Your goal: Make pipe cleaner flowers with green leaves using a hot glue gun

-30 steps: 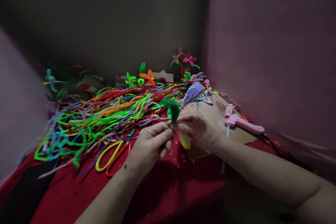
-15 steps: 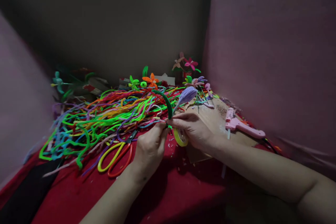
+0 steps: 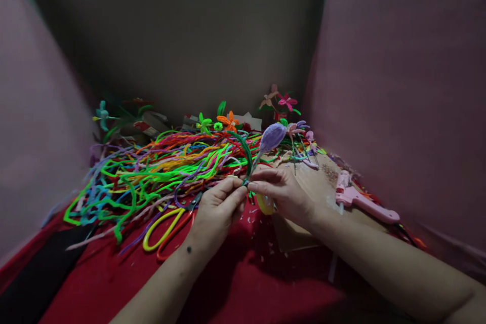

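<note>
My left hand [image 3: 218, 207] and my right hand [image 3: 283, 193] meet at the middle, both pinched on the thin stem of a lilac pipe-cleaner flower bud [image 3: 271, 136] that stands up between them. A dark green pipe cleaner [image 3: 245, 154] curves up from the same pinch point to the left of the bud. A roll of yellow tape [image 3: 265, 205] lies under my right hand, partly hidden by it.
A big heap of coloured pipe cleaners [image 3: 159, 167] covers the red cloth [image 3: 243, 278] to the left. Yellow and orange-handled scissors [image 3: 167, 228] lie before it. A pink glue gun [image 3: 360, 200] rests on a cardboard sheet [image 3: 315, 182] at right. Finished flowers [image 3: 281, 104] stand at the back.
The green pipe cleaner has gone from a bunched loop beside the stem to a long thin arc. Both hands stayed pinched together; the view shifted slightly.
</note>
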Demonstrator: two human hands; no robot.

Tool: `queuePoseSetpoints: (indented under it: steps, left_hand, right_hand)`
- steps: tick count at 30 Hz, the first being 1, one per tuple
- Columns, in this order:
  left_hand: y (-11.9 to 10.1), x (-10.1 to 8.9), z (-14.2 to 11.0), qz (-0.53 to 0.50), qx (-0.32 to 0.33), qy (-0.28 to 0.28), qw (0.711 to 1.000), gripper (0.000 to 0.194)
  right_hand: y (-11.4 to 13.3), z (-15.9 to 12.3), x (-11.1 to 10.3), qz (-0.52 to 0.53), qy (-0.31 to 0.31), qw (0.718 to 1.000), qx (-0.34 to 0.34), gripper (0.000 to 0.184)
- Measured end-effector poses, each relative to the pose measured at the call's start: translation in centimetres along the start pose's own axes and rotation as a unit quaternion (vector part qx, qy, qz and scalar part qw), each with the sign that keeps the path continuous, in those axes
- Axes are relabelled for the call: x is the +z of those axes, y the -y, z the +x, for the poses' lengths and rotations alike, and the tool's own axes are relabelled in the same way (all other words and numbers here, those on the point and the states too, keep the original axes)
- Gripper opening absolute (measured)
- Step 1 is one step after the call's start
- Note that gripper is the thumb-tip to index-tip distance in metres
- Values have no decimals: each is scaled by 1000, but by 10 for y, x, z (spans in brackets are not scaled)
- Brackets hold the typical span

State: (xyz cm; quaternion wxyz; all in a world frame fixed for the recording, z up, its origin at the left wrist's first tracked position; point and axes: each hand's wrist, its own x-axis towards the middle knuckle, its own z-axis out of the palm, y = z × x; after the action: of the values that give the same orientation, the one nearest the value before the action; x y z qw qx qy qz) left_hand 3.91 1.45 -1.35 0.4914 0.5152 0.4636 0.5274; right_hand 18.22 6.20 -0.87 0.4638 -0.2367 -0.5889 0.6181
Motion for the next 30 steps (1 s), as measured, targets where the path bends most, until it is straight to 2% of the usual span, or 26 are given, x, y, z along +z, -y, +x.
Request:
queuePoseSetpoints:
  steps: [3,8,13,14,16,18,19,21,23,26,30]
  left_hand:
    - [2,-1,1,-58,-20,21,998,17]
    - [7,-5,4,-168,-64,84,980,15]
    - [11,-7,5,-261,-125,177,941,18]
    - [11,-7,5,-253,-125,176,943,18]
    - [10,-5,5,-188,-102,144,966,19]
    - [10,-4,4,-63,-40,76,994,17]
    - [11,-3,4,10,7,41,999,14]
    - [13,-2,3,137,98,-17,986,11]
    - [16,-2,2,202,143,-40,968,11]
    - [16,-2,3,187,122,-48,974,13]
    - [12,-3,7,31,-2,-8,999,16]
  right_hand:
    - [-4,2,-2,-10,-8,1000,-12,8]
    - [-13,5,-1,153,14,983,103,12]
    - [-13,4,1,204,57,968,137,18]
    - [-13,4,1,205,54,968,137,17]
    - [-16,5,0,188,28,973,128,14]
    - [-19,6,0,164,-6,980,110,12]
    - [-21,7,0,154,-19,983,102,11]
    - [-23,7,1,146,-34,985,91,10]
    - [-24,6,2,146,-36,985,86,11]
    - [-23,5,4,159,-18,984,75,15]
    - [-21,4,5,158,-9,985,74,11]
